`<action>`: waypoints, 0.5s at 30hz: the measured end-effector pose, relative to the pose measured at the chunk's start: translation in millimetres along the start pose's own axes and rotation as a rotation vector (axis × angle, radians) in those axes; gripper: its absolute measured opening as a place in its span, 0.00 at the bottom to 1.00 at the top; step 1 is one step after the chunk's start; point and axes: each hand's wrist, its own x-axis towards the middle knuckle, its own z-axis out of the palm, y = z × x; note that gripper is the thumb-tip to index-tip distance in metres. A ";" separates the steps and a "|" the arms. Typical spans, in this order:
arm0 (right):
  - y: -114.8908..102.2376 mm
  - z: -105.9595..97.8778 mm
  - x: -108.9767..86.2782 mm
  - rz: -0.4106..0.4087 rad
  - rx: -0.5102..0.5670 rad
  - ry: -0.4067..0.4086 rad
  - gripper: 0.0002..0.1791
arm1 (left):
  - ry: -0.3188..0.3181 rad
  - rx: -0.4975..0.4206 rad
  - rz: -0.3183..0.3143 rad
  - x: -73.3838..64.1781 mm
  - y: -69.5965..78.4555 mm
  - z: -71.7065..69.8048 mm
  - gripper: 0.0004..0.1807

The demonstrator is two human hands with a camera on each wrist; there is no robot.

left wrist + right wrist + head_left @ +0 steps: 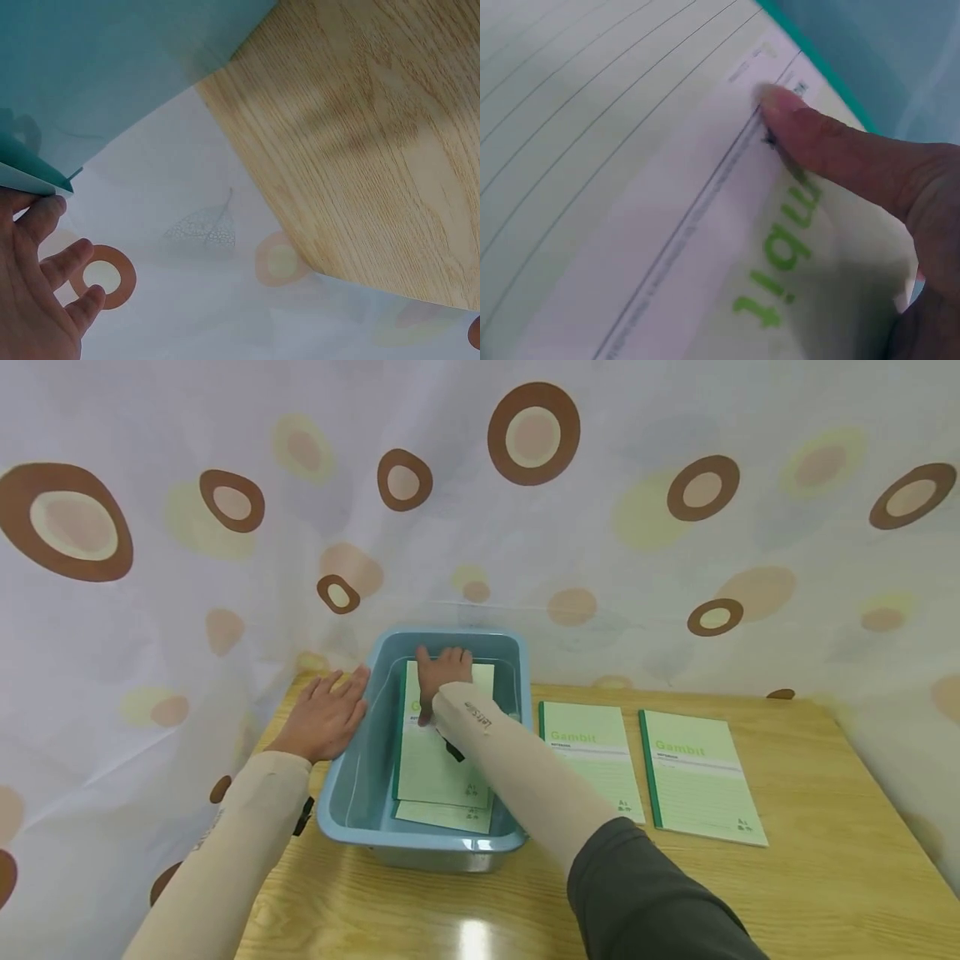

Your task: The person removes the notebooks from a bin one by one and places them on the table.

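Note:
A pale green Gambit notebook [442, 768] with a dark green spine lies inside a blue plastic bin [348, 806]. Part of another notebook [442, 816] shows beneath its lower edge. My right hand [444, 681] grips the upper notebook at its far end. In the right wrist view the thumb [832, 142] lies on the printed cover, while the other fingers are mostly hidden past the edge. On the bin's left side, my left hand [322, 718] rests against the rim with fingers spread. The left wrist view shows its fingers [67, 262] by the rim's underside.
Two more Gambit notebooks, one [592, 752] beside the bin and another [701, 777] farther right, lie flat on the wooden table [825, 877]. A patterned white sheet [637, 560] hangs behind the table and along its sides.

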 end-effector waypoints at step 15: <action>43.1 -93.9 -34.7 -0.122 0.262 0.169 0.45 | -0.010 -0.011 0.010 0.3 -0.6 -1.8 0.31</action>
